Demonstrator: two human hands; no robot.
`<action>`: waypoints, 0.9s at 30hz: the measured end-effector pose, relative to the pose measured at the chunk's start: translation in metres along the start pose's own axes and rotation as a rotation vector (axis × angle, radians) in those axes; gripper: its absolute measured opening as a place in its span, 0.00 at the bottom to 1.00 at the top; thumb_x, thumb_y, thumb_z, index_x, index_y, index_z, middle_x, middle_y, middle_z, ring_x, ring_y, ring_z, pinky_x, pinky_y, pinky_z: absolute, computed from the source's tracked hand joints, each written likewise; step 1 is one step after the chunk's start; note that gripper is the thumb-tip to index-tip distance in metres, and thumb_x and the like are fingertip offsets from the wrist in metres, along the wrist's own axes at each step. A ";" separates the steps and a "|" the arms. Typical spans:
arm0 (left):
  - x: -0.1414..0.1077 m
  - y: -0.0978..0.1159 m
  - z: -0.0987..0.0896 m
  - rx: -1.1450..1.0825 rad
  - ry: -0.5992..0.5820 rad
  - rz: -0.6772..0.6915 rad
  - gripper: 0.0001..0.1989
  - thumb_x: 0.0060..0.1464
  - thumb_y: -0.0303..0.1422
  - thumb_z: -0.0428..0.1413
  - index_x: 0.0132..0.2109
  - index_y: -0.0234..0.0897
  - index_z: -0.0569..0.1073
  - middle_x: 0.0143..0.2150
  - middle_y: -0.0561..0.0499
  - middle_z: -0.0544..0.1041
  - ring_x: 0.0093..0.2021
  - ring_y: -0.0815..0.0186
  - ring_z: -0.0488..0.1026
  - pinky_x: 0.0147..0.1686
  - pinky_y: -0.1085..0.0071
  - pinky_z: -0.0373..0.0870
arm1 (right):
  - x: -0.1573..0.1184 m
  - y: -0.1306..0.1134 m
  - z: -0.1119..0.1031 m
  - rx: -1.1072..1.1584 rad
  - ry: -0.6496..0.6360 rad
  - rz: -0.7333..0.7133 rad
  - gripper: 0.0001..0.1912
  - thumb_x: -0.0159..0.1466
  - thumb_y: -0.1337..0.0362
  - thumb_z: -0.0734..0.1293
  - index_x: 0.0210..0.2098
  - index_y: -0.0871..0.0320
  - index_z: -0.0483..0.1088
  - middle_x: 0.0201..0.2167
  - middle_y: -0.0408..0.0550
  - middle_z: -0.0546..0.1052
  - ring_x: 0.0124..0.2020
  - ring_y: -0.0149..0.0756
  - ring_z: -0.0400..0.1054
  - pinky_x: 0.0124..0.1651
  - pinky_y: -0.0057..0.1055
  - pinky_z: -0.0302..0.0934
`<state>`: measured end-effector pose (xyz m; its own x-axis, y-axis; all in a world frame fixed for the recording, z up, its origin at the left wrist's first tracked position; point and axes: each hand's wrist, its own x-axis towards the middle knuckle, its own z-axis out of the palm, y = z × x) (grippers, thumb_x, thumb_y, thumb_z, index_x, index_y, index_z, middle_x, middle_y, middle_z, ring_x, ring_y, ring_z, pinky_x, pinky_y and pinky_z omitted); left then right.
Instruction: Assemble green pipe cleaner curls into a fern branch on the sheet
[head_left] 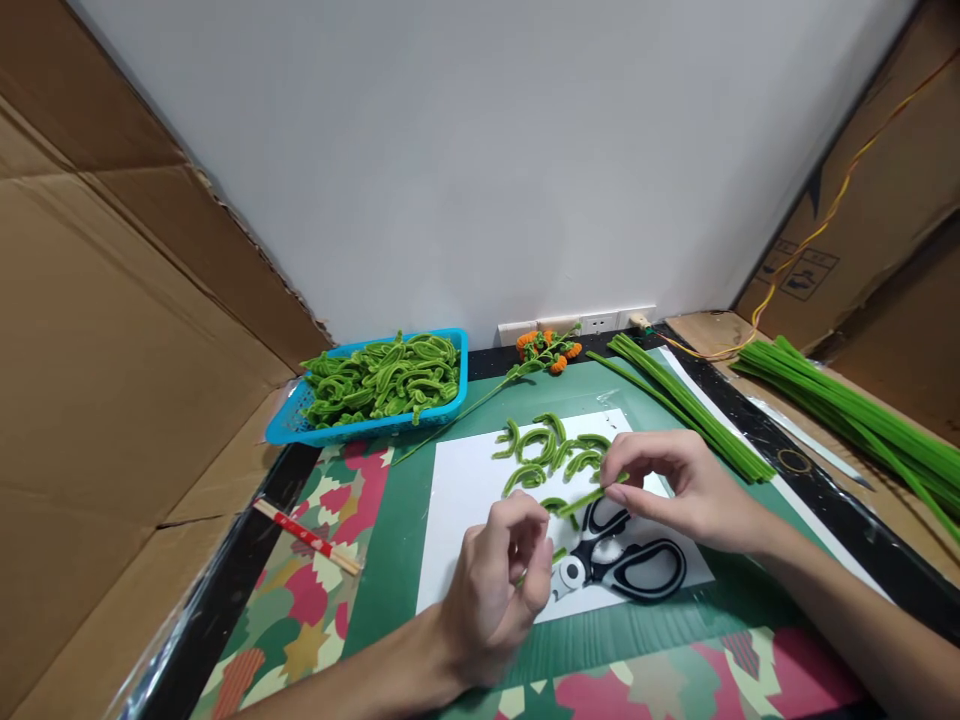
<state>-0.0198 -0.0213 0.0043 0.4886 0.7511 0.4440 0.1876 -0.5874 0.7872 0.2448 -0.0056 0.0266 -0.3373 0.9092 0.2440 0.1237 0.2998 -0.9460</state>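
Observation:
Between the thumb and fingers of my right hand (675,490) is a short, nearly straight piece of green pipe cleaner (581,502), pointing toward my left hand. My left hand (499,580) is curled, its thumb and fingers around another green pipe cleaner piece (559,554), mostly hidden by them. Black-and-grey scissors (600,565) lie under and between both hands on a white sheet of paper (465,500). Several curved, folded green pipe cleaner pieces (536,440) are spread on the paper just beyond my hands.
A blue basket (463,370) heaped with bent green pieces stands at the back left. Beside it lies an orange-flowered stem (517,372). Long green pipe cleaners (690,410) lie right, with a larger bundle (847,415) farther out. Wrapped chopsticks (307,535) are left. Cardboard flanks both sides.

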 end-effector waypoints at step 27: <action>-0.005 0.013 0.012 -0.498 -0.308 -0.614 0.24 0.73 0.53 0.46 0.39 0.37 0.67 0.25 0.57 0.63 0.24 0.73 0.56 0.22 0.75 0.49 | -0.001 0.004 0.021 0.276 -0.161 0.087 0.20 0.63 0.60 0.79 0.52 0.59 0.79 0.35 0.47 0.81 0.31 0.31 0.72 0.36 0.27 0.66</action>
<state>-0.0095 -0.0362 0.0074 0.6464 0.7355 -0.2029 0.1331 0.1532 0.9792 0.2256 -0.0111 0.0180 -0.4823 0.8642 0.1435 -0.0912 0.1134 -0.9894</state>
